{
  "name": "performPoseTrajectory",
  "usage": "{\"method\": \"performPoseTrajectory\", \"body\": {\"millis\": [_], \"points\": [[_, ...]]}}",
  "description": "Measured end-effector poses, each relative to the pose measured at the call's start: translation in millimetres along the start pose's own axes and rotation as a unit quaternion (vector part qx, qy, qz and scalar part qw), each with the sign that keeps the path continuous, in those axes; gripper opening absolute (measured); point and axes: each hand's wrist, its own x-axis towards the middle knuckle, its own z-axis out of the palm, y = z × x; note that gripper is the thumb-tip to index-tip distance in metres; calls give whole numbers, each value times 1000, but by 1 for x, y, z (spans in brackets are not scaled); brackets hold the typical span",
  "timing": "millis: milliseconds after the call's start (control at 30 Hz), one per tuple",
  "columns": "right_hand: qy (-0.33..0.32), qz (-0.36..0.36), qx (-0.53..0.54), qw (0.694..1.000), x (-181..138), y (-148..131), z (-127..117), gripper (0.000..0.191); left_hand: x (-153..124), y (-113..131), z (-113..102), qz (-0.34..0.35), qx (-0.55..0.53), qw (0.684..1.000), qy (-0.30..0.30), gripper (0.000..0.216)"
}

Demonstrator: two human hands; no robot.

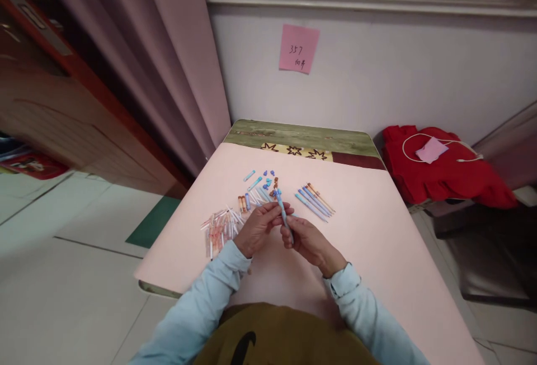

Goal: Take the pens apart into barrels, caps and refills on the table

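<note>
Both hands meet over the middle of a pink table [377, 231], gripping one light-blue pen [282, 212]. My right hand [310, 243] is closed round the pen's lower end. My left hand [260, 226] pinches the pen's upper part with its fingertips. Just beyond the hands lie loose pen parts [262, 186]: blue barrels, small caps and orange pieces. A row of several assembled pens [314, 200] lies to the right of them. A heap of thin refills [220, 225] sits left of my left hand.
A pink sticky note [298, 48] is stuck on the white wall ahead. Red cloth [444, 172] with a white cable lies on a seat to the right. A pinkish curtain [168, 63] and a wooden door [62, 108] stand to the left. Tiled floor lies lower left.
</note>
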Motion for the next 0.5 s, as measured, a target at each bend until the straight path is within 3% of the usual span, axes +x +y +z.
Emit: {"method": "performPoseTrajectory", "body": {"millis": [100,167,333,500], "points": [[-52,56,75,994,2,0,2,33,-4,4,-2,-18,-32,999,-38,33],[-55,55,83,994,4,0,5,32,-6,4,-2,-11,-39,998,-51,32],[4,-5,-10,1000,7,1,11,38,-7,3,2,3,-26,999,-46,33],[76,-46,-71,993,11,9,12,46,-5,-5,8,26,-27,999,8,34]]}}
